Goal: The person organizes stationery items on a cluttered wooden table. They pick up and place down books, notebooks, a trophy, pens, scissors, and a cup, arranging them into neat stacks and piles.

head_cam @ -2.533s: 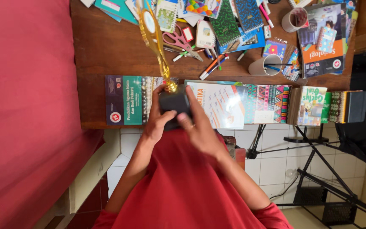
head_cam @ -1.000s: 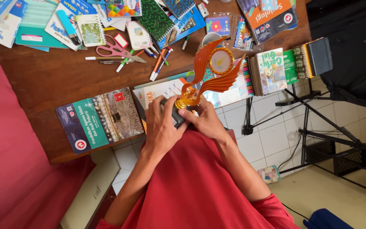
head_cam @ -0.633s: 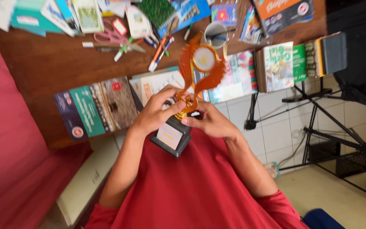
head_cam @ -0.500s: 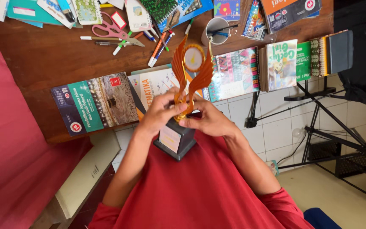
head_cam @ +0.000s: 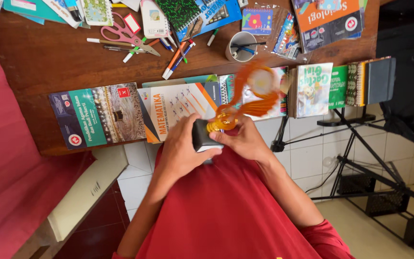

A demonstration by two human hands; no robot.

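Trophy [head_cam: 238, 108], winged and orange-gold on a dark square base, held in front of the chest at the near edge of the wooden desk [head_cam: 63, 67], above the row of books. Left hand [head_cam: 183, 151] wrapped firmly around the base, fingers closed on it; right hand [head_cam: 245, 141] pinching the gold stem just above the base. Top part blurred, so exact wing shape unclear.

Best handled, by the look of it, with the base kept locked in the left palm and only light fingertip pressure at the thin stem, since that joint seems the weak spot; wings kept clear of the cup of pens [head_cam: 239, 47] and the books [head_cam: 178, 103].

Long axis from base to round emblem, tilted: base low and toward the body, top pointing up and to the right in view, out over the desk edge.
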